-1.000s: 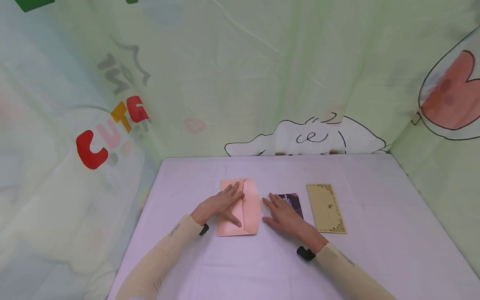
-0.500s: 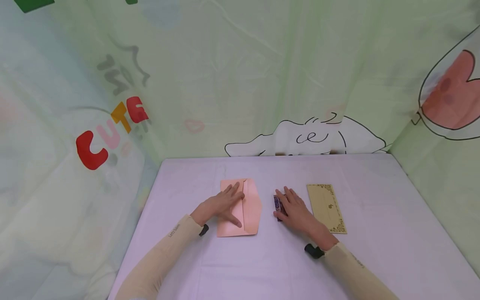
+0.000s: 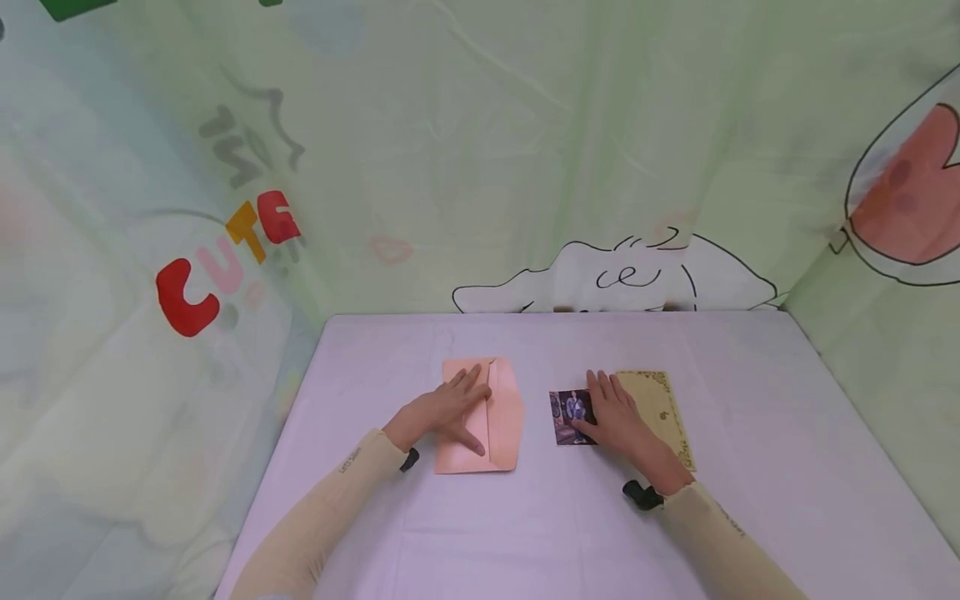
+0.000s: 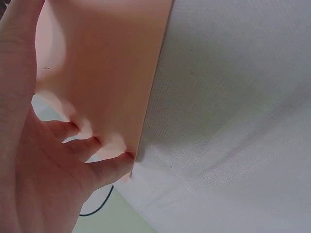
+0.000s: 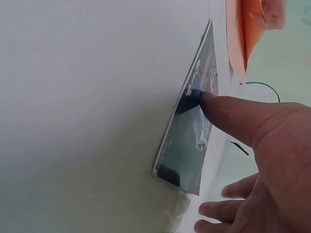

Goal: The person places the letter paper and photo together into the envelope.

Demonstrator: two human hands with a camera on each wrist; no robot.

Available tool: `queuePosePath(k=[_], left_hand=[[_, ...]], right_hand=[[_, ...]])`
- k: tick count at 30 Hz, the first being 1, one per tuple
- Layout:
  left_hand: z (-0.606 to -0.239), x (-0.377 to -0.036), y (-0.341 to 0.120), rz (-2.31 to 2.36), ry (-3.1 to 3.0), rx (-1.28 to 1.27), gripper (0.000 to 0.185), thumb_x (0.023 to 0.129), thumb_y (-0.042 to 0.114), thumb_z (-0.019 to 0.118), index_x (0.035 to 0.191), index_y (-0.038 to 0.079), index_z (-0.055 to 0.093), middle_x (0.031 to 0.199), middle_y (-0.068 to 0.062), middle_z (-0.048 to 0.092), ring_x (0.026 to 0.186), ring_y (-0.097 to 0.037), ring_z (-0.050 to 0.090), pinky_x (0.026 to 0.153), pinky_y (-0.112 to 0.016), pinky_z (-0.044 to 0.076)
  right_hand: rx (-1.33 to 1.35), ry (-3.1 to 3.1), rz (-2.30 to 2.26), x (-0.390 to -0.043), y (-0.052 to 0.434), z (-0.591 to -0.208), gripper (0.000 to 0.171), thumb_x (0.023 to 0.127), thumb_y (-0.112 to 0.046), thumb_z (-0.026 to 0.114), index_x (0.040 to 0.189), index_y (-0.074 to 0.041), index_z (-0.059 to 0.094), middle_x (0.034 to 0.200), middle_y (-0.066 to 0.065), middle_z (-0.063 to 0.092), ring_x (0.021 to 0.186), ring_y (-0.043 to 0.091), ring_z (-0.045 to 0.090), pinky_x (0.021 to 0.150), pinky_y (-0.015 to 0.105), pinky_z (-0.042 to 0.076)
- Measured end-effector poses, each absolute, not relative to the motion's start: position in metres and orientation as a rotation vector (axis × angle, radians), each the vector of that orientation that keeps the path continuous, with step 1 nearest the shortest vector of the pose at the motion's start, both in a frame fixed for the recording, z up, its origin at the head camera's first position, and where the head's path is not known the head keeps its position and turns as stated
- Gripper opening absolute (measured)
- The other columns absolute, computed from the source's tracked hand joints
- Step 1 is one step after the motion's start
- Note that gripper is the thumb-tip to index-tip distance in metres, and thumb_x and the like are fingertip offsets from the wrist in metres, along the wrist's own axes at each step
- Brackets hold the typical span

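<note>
A pink envelope lies with its flap side up and the flap spread to the right. My left hand rests spread on the envelope, its fingertips pressing the paper in the left wrist view. To the right is a small dark photo with a figure on it. My right hand lies over the photo's right edge, and its thumb touches the photo's face in the right wrist view. The other fingers extend nearly straight past the photo. Partly behind that hand lies a tan card with an ornate border.
Everything lies flat on a table with a pale lilac cloth. Printed curtains stand along the back and both sides. A dark wrist device sits at the right wrist.
My right hand has moved right across the photo, uncovering its left part and covering some of the tan card. My left hand has stayed on the envelope.
</note>
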State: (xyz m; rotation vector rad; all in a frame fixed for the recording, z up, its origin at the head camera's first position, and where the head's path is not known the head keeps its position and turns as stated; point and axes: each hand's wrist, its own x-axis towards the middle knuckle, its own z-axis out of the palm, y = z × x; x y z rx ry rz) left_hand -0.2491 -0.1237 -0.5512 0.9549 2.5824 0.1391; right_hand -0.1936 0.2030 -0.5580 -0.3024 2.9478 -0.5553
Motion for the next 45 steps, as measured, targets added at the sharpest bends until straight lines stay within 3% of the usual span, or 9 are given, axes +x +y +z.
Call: queuePosePath(k=[7, 15, 19, 23, 28, 35, 40, 45], left_hand=[[-0.550, -0.247, -0.123, 0.122, 2.572, 0.918, 0.099, 0.069, 0.080, 0.071, 0.143, 0.028, 0.031, 0.170, -0.016, -0.002, 0.156, -0.039, 0.007, 0.118, -0.058, 0.032], [-0.549, -0.248, -0.122, 0.141, 2.571, 0.920, 0.099, 0.069, 0.079, 0.072, 0.143, 0.027, 0.031, 0.170, -0.016, -0.002, 0.156, -0.039, 0.007, 0.118, -0.059, 0.031], [-0.549, -0.249, -0.122, 0.121, 2.570, 0.922, 0.100, 0.069, 0.080, 0.070, 0.144, 0.028, 0.030, 0.170, -0.016, -0.003, 0.156, -0.040, 0.006, 0.117, -0.059, 0.032], [-0.546, -0.248, -0.122, 0.130, 2.569, 0.927, 0.100, 0.070, 0.079, 0.071, 0.144, 0.026, 0.031, 0.170, -0.017, -0.003, 0.156, -0.040, 0.007, 0.116, -0.061, 0.032], [-0.547, -0.248, -0.121, 0.129, 2.565, 0.922, 0.100, 0.070, 0.079, 0.072, 0.144, 0.026, 0.031, 0.170, -0.017, -0.002, 0.156, -0.040, 0.007, 0.117, -0.061, 0.031], [-0.550, -0.248, -0.121, 0.118, 2.569, 0.918, 0.100, 0.069, 0.080, 0.071, 0.144, 0.028, 0.031, 0.170, -0.016, -0.003, 0.157, -0.039, 0.006, 0.118, -0.060, 0.031], [-0.548, -0.246, -0.120, 0.133, 2.565, 0.920, 0.099, 0.070, 0.078, 0.072, 0.144, 0.026, 0.031, 0.170, -0.017, -0.002, 0.156, -0.040, 0.006, 0.117, -0.061, 0.031], [-0.549, -0.247, -0.120, 0.140, 2.566, 0.923, 0.098, 0.070, 0.078, 0.073, 0.142, 0.027, 0.032, 0.170, -0.017, -0.002, 0.156, -0.041, 0.007, 0.116, -0.062, 0.031]], right_hand=[[-0.268, 2.959, -0.540, -0.200, 0.205, -0.557, 0.096, 0.089, -0.036, 0.075, 0.151, 0.016, 0.022, 0.149, 0.039, 0.033, 0.135, 0.055, 0.033, 0.109, 0.069, 0.032], [-0.256, 2.921, -0.559, -0.202, 0.208, -0.551, 0.085, 0.087, -0.038, 0.077, 0.144, 0.012, 0.039, 0.131, 0.035, 0.042, 0.112, 0.044, 0.042, 0.094, 0.057, 0.046], [-0.248, 2.924, -0.611, -0.201, 0.209, -0.553, 0.082, 0.086, -0.038, 0.078, 0.140, 0.011, 0.040, 0.125, 0.034, 0.046, 0.107, 0.043, 0.046, 0.088, 0.055, 0.048], [-0.232, 2.920, -0.670, -0.201, 0.209, -0.555, 0.080, 0.087, -0.036, 0.078, 0.139, 0.009, 0.037, 0.117, 0.033, 0.057, 0.101, 0.040, 0.057, 0.084, 0.053, 0.052], [-0.215, 2.895, -0.700, -0.197, 0.208, -0.555, 0.078, 0.092, -0.027, 0.073, 0.143, 0.010, 0.029, 0.121, 0.034, 0.062, 0.105, 0.038, 0.066, 0.089, 0.052, 0.054], [-0.358, 2.989, -0.802, -0.190, 0.210, -0.555, 0.053, 0.095, 0.003, 0.057, 0.141, 0.013, 0.033, 0.122, 0.039, 0.061, 0.108, 0.045, 0.066, 0.090, 0.055, 0.053], [-0.391, 2.944, -0.866, -0.191, 0.214, -0.555, 0.050, 0.095, 0.008, 0.046, 0.143, 0.014, 0.031, 0.125, 0.040, 0.058, 0.111, 0.045, 0.064, 0.094, 0.055, 0.052], [-0.395, 2.915, -0.894, -0.194, 0.217, -0.554, 0.052, 0.095, 0.010, 0.043, 0.145, 0.013, 0.029, 0.131, 0.041, 0.054, 0.111, 0.042, 0.064, 0.093, 0.054, 0.052]])
